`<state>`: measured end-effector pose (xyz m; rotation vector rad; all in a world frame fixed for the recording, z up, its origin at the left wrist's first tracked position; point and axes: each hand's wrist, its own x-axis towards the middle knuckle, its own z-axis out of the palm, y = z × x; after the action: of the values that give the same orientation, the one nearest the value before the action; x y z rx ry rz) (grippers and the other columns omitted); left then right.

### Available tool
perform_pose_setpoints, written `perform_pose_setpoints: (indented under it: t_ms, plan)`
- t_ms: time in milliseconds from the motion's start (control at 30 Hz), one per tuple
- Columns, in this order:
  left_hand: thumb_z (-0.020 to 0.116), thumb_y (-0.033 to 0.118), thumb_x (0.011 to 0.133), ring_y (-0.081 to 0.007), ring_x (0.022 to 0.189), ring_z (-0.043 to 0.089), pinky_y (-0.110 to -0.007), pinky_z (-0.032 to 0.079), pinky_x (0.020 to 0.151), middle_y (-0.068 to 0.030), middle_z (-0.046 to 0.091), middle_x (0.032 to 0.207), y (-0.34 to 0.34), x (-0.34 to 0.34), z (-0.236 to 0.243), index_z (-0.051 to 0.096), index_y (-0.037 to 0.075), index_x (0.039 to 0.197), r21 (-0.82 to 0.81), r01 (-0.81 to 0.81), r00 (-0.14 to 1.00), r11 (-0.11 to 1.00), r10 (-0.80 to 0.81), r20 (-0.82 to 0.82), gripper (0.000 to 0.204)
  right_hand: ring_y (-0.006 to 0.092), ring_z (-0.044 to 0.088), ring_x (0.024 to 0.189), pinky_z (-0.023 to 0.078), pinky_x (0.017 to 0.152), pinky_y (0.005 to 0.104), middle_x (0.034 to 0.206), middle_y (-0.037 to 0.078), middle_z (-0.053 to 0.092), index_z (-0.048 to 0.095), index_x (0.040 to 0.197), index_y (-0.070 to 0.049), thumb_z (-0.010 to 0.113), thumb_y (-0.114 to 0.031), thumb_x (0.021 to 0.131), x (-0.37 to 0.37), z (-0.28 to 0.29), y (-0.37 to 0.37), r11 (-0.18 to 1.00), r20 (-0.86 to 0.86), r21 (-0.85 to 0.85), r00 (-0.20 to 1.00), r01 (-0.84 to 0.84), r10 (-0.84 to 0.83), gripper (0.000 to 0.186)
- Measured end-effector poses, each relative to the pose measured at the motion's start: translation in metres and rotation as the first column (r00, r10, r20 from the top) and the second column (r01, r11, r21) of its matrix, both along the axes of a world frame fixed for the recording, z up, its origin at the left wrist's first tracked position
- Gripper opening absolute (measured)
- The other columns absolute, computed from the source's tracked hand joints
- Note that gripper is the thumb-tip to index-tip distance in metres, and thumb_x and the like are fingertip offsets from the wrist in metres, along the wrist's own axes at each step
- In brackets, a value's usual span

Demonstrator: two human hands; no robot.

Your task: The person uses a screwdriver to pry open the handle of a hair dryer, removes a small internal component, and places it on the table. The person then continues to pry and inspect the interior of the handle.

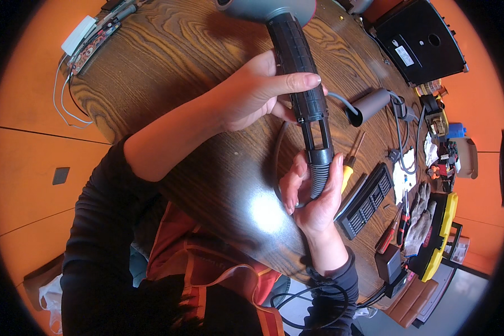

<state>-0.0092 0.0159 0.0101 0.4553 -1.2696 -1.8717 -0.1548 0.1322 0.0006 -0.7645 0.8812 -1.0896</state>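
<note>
A hair dryer with a grey head [274, 8] is held above the table, its black inner handle [295, 47] bare of an outer cover. Around the middle of that handle my left hand [269, 92] is closed, thumb lying across the front. Lower down, my right hand [322, 196] cups the ribbed black cord sleeve [320, 178] at the handle's end, fingers wrapped about it. A dark grey tube [371, 106] lies to the right with a grey cord running into it. Between the tube and my right hand is a yellow-handled screwdriver [348, 172], partly hidden.
On the wooden table [179, 50], right side, are a black bit case [367, 201], work gloves [421, 221], a red-handled screwdriver [387, 238] and a yellow-edged toolbox [439, 238]. A black box [420, 42] stands at the far right, a circuit board [95, 47] at the far left.
</note>
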Motion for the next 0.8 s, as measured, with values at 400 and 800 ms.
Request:
perform_pose_setpoints:
  t_ms: [400,800]
  plan:
    - [0.058,0.026,0.083,-0.034,0.107,0.052,-0.048,0.042,0.09,-0.0191,0.047,0.118,-0.001,0.001,-0.001,0.031,0.006,0.123,0.08,0.129,0.953,0.988,-0.102,-0.285,0.053,0.0144,0.041,0.032,0.027,0.032,0.0204,0.043,0.008,0.047,0.04,0.076,-0.008,0.015,-0.061,0.087,-0.004,0.0,-0.004,0.982,0.229,-0.034,0.955,-0.183,0.186,0.06]
    - [0.051,0.018,0.086,-0.0355,0.115,0.044,-0.047,0.04,0.094,-0.0175,0.041,0.117,0.002,-0.003,0.001,0.018,0.006,0.125,0.075,0.161,0.965,0.984,-0.141,-0.22,0.052,0.0218,0.058,0.056,0.045,0.052,0.0291,0.066,0.013,0.059,0.058,0.083,0.001,0.06,-0.011,0.081,-0.065,0.035,0.031,0.871,-0.871,-0.489,0.073,-0.044,-0.486,0.012]
